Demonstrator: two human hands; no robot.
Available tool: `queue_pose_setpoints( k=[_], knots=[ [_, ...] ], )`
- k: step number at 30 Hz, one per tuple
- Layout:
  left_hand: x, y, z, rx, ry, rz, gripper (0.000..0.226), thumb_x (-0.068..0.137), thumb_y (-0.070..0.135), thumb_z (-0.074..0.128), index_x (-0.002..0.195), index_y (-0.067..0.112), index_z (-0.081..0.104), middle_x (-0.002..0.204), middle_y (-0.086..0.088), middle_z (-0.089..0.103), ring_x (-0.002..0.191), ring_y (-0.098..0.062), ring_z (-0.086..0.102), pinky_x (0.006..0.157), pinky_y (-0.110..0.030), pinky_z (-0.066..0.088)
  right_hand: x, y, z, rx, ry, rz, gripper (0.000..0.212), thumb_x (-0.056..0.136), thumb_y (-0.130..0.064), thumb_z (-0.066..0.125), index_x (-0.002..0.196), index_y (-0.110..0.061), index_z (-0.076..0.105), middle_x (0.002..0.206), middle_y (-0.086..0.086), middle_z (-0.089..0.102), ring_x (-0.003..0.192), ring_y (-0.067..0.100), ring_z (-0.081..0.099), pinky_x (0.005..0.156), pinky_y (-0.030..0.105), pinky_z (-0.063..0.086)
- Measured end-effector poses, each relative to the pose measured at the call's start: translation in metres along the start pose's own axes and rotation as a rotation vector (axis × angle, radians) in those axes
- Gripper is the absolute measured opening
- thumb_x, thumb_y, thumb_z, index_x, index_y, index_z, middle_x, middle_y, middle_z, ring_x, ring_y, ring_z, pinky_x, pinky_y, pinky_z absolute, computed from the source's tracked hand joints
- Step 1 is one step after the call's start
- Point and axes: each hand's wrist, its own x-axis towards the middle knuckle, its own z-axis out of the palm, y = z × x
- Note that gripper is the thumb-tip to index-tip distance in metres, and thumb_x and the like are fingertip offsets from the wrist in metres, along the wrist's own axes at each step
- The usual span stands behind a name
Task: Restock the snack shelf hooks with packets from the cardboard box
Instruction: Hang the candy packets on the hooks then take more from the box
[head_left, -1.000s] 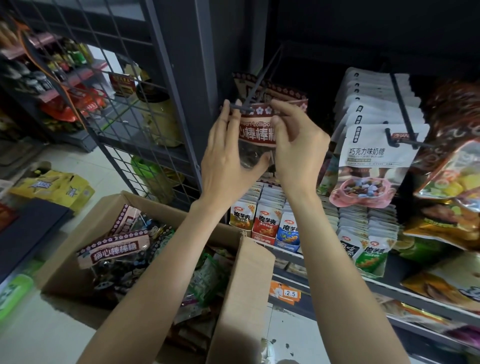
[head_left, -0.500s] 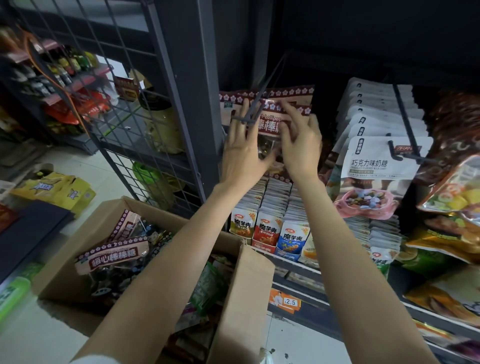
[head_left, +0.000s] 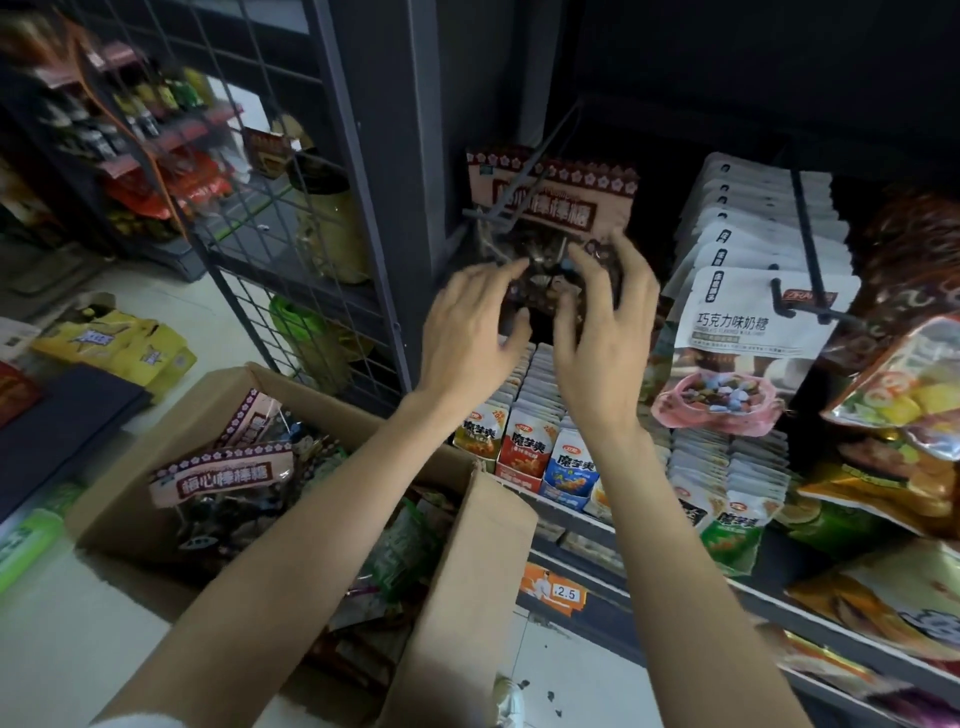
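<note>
Hands (head_left: 470, 332) (head_left: 605, 332) loose, just below hung lollipop pkt (head_left: 553, 200).

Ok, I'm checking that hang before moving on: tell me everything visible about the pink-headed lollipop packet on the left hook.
The pink-headed lollipop packet has a pink card-like header with a dark flower-patterned border and dark red Chinese lettering, above a clear plastic pouch of dark wrapped sweets. It hangs upright on the dark metal hook, another like it behind. The left hand and right hand are spread open at its pouch; contact is unclear.
</note>
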Motion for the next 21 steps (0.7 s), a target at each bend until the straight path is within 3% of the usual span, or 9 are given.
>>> queue_pose_setpoints(
  k=[4, 8, 11, 15, 18, 21],
  knots=[
    [-0.065, -0.024, -0.049, 0.007, 0.136, 0.137, 0.018, 0.089, 0.017, 0.059, 0.102, 0.010, 0.070, 0.084, 0.001, 0.071, 0.082, -0.016, 0.064, 0.074, -0.032, 0.049, -0.047, -0.028, -0.021, 0.089, -0.087, -0.063, 0.020, 0.095, -0.013, 0.051, 0.108, -0.006, 0.065, 0.095, 0.007, 0.066, 0.090, 0.020, 0.056, 0.077, 0.034, 0.044],
    [-0.140, -0.075, -0.096, 0.024, 0.005, 0.130, 0.018, 0.090, 0.014, 0.058, 0.098, 0.007, 0.072, 0.080, 0.000, 0.070, 0.076, -0.017, 0.063, 0.072, -0.029, 0.048, -0.099, -0.060, -0.016, 0.198, -0.450, 0.000, 0.024, 0.095, -0.025, 0.046, 0.105, -0.015, 0.065, 0.084, 0.001, 0.067, 0.073, 0.020, 0.062, 0.057, 0.030, 0.044],
    [-0.193, -0.126, -0.127, 0.073, -0.243, 0.029, 0.021, 0.089, 0.017, 0.056, 0.103, 0.009, 0.070, 0.086, 0.000, 0.069, 0.085, -0.018, 0.061, 0.077, -0.030, 0.049, -0.138, -0.090, 0.003, 0.207, -0.688, 0.022, 0.023, 0.093, -0.028, 0.047, 0.107, -0.022, 0.065, 0.101, -0.002, 0.067, 0.087, 0.020, 0.065, 0.067, 0.032, 0.052],
    [-0.238, -0.194, -0.151, 0.167, -0.512, -0.104, 0.029, 0.084, 0.028, 0.052, 0.105, 0.015, 0.067, 0.097, -0.001, 0.068, 0.096, -0.019, 0.055, 0.084, -0.032, 0.045, -0.186, -0.124, 0.045, 0.171, -0.975, 0.090, 0.029, 0.093, -0.015, 0.056, 0.120, -0.018, 0.063, 0.121, 0.004, 0.060, 0.107, 0.025, 0.057, 0.080, 0.039, 0.053],
    [-0.249, -0.240, -0.154, 0.227, -0.666, -0.139, 0.028, 0.079, 0.024, 0.058, 0.107, 0.020, 0.065, 0.102, 0.001, 0.067, 0.100, -0.022, 0.057, 0.085, -0.041, 0.050, -0.215, -0.137, 0.079, 0.094, -1.069, 0.132, 0.030, 0.093, -0.015, 0.055, 0.123, -0.016, 0.062, 0.125, 0.006, 0.058, 0.120, 0.026, 0.051, 0.092, 0.040, 0.050],
    [-0.245, -0.275, -0.150, 0.319, -0.708, -0.125, 0.041, 0.072, 0.015, 0.070, 0.112, 0.019, 0.062, 0.113, -0.002, 0.062, 0.110, -0.023, 0.050, 0.090, -0.043, 0.048, -0.232, -0.139, 0.110, -0.005, -1.082, 0.140, 0.033, 0.090, -0.011, 0.058, 0.123, -0.011, 0.061, 0.125, 0.011, 0.058, 0.122, 0.033, 0.049, 0.099, 0.045, 0.045]
  ],
)
